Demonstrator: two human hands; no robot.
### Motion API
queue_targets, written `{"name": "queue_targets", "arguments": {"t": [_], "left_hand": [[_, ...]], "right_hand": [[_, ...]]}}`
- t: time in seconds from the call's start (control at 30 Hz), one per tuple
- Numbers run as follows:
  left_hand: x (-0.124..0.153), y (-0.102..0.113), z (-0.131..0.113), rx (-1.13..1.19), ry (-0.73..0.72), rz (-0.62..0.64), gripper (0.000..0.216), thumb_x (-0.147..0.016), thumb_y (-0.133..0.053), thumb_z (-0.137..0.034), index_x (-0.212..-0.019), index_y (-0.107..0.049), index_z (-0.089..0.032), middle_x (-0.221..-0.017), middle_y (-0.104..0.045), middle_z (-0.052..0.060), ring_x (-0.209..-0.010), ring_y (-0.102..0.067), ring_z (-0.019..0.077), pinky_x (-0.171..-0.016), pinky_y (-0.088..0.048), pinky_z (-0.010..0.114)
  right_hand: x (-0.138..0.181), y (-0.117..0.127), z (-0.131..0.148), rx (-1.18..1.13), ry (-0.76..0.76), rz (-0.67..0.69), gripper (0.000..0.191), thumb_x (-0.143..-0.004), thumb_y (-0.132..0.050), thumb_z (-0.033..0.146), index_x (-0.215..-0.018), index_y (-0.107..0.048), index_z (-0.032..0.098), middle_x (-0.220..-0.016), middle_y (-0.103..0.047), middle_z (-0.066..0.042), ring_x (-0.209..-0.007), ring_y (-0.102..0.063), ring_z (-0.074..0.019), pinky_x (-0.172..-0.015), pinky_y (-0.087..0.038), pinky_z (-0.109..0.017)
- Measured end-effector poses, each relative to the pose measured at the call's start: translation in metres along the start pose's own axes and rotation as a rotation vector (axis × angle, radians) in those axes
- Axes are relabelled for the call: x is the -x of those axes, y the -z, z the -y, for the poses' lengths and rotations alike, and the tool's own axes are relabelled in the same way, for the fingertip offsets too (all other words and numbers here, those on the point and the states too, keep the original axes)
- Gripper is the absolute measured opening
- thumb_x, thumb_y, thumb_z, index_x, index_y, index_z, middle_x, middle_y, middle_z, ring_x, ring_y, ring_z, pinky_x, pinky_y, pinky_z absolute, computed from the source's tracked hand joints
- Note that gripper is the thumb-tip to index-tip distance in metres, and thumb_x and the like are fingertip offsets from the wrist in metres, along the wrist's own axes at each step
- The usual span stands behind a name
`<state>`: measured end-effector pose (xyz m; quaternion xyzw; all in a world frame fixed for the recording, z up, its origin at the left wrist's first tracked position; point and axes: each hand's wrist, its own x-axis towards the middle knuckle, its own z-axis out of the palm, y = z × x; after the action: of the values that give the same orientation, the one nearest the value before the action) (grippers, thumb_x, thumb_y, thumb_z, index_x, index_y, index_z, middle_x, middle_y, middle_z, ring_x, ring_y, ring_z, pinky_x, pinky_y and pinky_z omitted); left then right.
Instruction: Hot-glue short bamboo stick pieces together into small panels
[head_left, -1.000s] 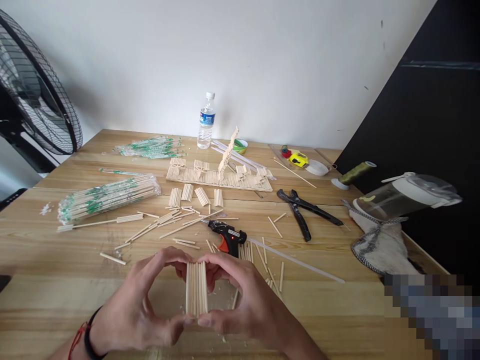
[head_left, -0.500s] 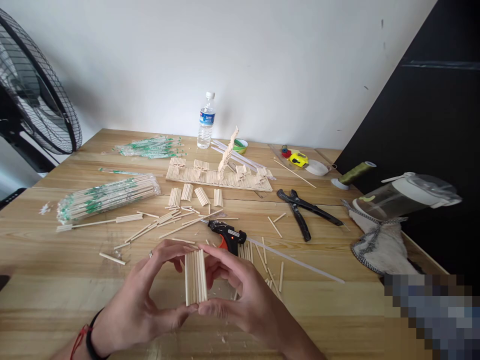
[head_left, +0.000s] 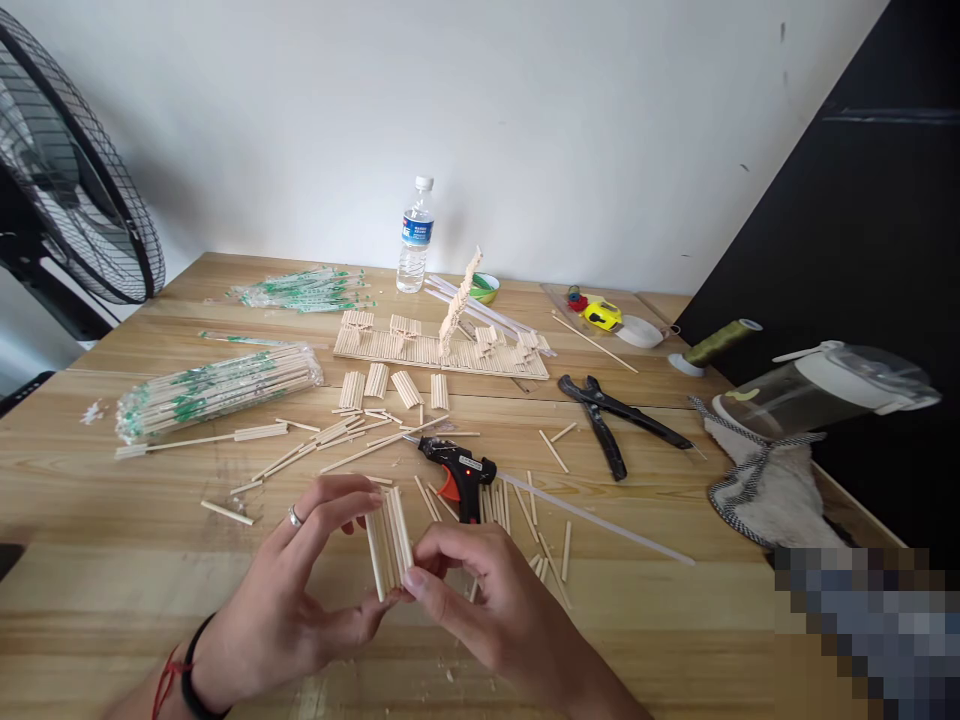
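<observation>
While both hands work close in over the near part of the pale wood-grained table, here's the centre of it: a small, flat panel of pale round wooden sticks, tilted, up off the tabletop between them. The left hand has its grip spread to the panel's length, fingertips at the top edge, thumb down by the bottom corner. And the right hand? A much narrower grip there, thumb and curled forefinger closed on the lower right edge!

Just beyond the right hand lies the black glue gun with an orange trigger, its little red light glowing, a long translucent glue stick running out of its back end. Behind it, four small ribbed stick panels sit in a loose row, in front of a long pale stick-built model with one tall, leaning piece. Off to the right, black-handled pliers rest with their handles apart; over on the left, a clear, green-printed bag of wooden sticks.
</observation>
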<state>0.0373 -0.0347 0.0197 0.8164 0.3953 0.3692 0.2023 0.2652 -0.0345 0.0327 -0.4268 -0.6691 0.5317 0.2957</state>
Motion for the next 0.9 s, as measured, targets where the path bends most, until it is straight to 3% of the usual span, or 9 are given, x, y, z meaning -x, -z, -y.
{"name": "queue_targets", "arguments": {"t": [0.27,0.57,0.9], "left_hand": [[0.001,-0.002,0.001,-0.020,-0.012,-0.003,0.056,-0.087,-0.070,-0.014,-0.138,-0.050,-0.026,-0.128,-0.067,0.012,-0.110,-0.067,0.0245,-0.086,-0.060,0.033],[0.000,-0.001,-0.001,-0.072,0.016,-0.028,0.058,-0.082,-0.075,-0.017,-0.134,-0.053,-0.026,-0.123,-0.072,0.008,-0.099,-0.071,0.0209,-0.081,-0.061,0.029],[0.001,0.001,-0.004,-0.043,-0.002,-0.053,0.055,-0.080,-0.075,-0.019,-0.131,-0.055,-0.025,-0.122,-0.073,0.008,-0.099,-0.071,0.0214,-0.084,-0.062,0.030]], "right_hand": [[0.000,-0.001,0.000,-0.014,-0.025,0.006,0.026,-0.092,-0.072,0.038,-0.074,-0.066,0.021,-0.069,-0.063,0.003,-0.067,-0.059,-0.0149,-0.068,-0.048,-0.026],[0.003,-0.004,0.000,-0.021,-0.054,0.028,0.023,-0.096,-0.065,0.032,-0.078,-0.055,0.022,-0.075,-0.056,0.004,-0.075,-0.052,-0.0147,-0.073,-0.040,-0.027],[0.002,-0.014,-0.005,-0.534,-0.158,0.195,0.029,-0.097,-0.066,0.047,-0.096,-0.059,0.019,-0.086,-0.048,0.001,-0.081,-0.045,-0.0161,-0.081,-0.041,-0.031]]}}
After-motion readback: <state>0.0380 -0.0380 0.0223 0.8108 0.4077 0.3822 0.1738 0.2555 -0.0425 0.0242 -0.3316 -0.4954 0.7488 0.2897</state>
